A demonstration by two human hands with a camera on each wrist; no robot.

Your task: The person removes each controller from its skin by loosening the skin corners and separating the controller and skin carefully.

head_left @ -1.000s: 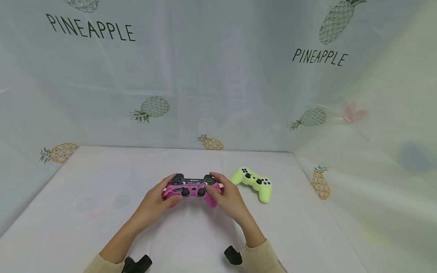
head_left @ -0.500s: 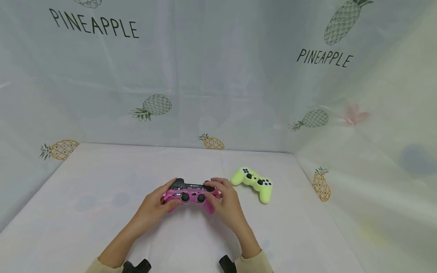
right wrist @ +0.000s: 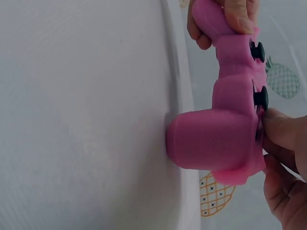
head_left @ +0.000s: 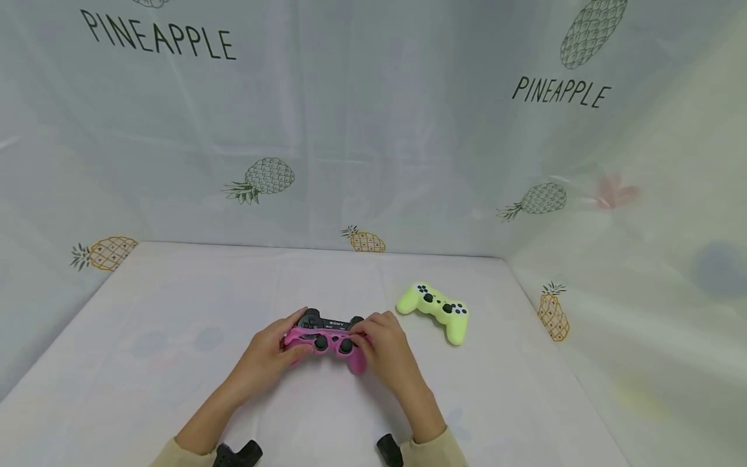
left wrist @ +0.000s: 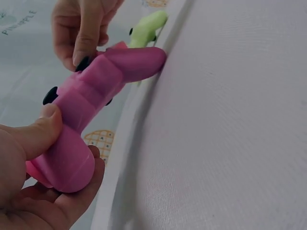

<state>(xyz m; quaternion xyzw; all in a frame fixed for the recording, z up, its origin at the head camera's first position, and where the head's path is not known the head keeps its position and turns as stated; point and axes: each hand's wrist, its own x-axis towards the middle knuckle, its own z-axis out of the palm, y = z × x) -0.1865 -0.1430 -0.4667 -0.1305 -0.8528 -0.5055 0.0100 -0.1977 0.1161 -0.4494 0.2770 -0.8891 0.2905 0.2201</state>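
Note:
Between the two hands is a black game controller [head_left: 336,323] with SONY lettering, partly wrapped in a pink silicone cover [head_left: 356,363]. Its far edge and button areas show black above the pink, and both thumbsticks poke through. My left hand [head_left: 265,358] grips the left handle, thumb on the near face and fingers behind and beneath. At the right end, my right hand [head_left: 390,350] pinches the edge of the cover between thumb and fingers, hiding the buttons there. The right wrist view shows the pink right handle [right wrist: 211,139] pointing at the tabletop, its tip close to it.
A lime-green controller [head_left: 458,327] lies face up on the white tabletop [head_left: 192,292], just beyond the right hand. Pineapple-printed curtain [head_left: 379,130] hangs behind the table and along its sides. Black wrist cameras [head_left: 239,455] sit at both sleeves.
The right hand's fingers have come off the controller's top right shoulder and drawn in to pinch the cover edge. The controller has moved slightly nearer the body. The left hand keeps its grip.

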